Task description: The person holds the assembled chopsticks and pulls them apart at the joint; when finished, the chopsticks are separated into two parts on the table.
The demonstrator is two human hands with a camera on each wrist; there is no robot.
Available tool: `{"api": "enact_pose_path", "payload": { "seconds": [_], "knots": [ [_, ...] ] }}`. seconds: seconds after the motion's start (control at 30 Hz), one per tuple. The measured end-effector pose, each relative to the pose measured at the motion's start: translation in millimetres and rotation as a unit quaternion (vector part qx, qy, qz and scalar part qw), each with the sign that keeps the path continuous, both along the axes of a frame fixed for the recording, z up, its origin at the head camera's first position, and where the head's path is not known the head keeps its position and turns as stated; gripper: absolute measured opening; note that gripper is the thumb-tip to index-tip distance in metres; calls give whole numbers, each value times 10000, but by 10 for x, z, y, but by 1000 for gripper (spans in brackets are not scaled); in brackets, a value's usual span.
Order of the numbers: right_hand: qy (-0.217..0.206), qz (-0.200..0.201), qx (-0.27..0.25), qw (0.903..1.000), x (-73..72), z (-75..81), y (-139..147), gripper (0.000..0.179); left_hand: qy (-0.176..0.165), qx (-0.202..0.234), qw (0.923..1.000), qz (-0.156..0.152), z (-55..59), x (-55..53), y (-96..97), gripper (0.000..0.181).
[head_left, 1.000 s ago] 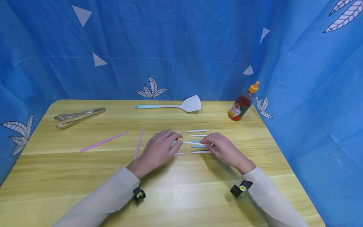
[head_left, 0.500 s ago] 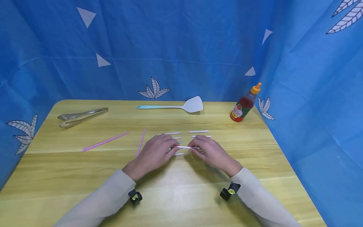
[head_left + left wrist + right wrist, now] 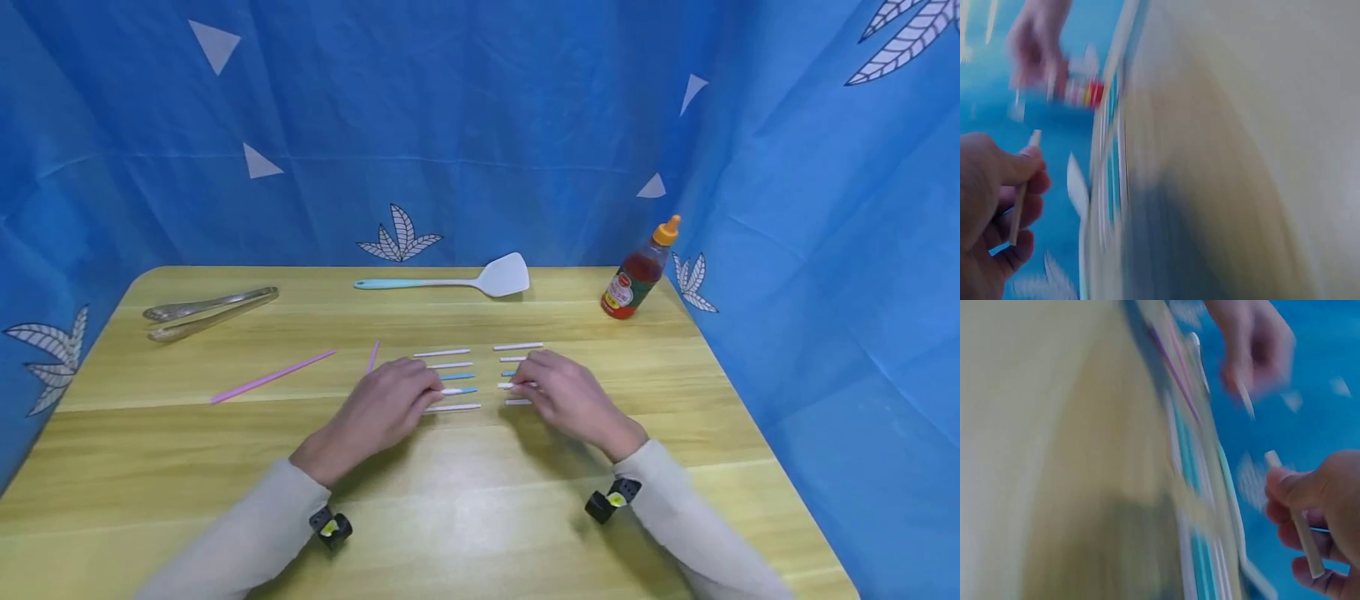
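In the head view my left hand (image 3: 386, 404) and right hand (image 3: 570, 396) are apart above the table, each pinching a short, thin white stick. The left hand's stick (image 3: 1020, 200) lies between thumb and fingers, its end poking past the fingertips. My right fingers hold the other stick (image 3: 1305, 540) in a similar way. Below them, two columns of short white and blue sticks lie on the table. A white stick (image 3: 442, 352) tops the left column and another white stick (image 3: 517, 346) the right one. My hands partly cover the lower sticks.
Left of my left hand lie two long pink sticks, one pink stick (image 3: 273, 377) fully visible. Metal tongs (image 3: 213, 312) rest at the back left. A white spatula (image 3: 504, 277) lies along the back edge, and a sauce bottle (image 3: 636, 279) stands back right.
Half a second ago both hands held one white stick between them. Now they have drawn apart, each with a short stick; the left hand moved left, the right slightly right.
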State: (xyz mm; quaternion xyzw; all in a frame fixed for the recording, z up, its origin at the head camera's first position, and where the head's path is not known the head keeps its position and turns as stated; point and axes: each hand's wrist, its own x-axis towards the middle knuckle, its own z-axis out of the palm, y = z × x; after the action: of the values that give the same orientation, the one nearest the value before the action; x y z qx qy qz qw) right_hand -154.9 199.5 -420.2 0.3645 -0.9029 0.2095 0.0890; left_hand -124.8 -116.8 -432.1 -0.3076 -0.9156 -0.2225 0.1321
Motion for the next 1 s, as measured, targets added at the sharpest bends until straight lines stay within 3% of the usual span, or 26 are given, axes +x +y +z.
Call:
{"api": "enact_pose_path", "payload": {
  "seconds": [0.17,0.33,0.53,0.83,1.0],
  "knots": [
    [-481,-1098,-434,9918,-5,-6,513,4,-613,512,9917,1005,40,-25,-506,10],
    [-913,-999,-370,9901,36,-105,665,13,-777,356,9910,1035,53,-41,-676,15],
    [-651,-734,-386,9944,101,-180,587,14,-1074,67,9902,895,-49,36,-521,16],
    [-844,-427,-337,9949,227,-274,385,11,-584,-390,9973,220,-193,174,-77,8],
    [-712,-340,-150,9968,251,-316,302,11,-420,-556,9976,38,-219,173,146,4]
  ]
}}
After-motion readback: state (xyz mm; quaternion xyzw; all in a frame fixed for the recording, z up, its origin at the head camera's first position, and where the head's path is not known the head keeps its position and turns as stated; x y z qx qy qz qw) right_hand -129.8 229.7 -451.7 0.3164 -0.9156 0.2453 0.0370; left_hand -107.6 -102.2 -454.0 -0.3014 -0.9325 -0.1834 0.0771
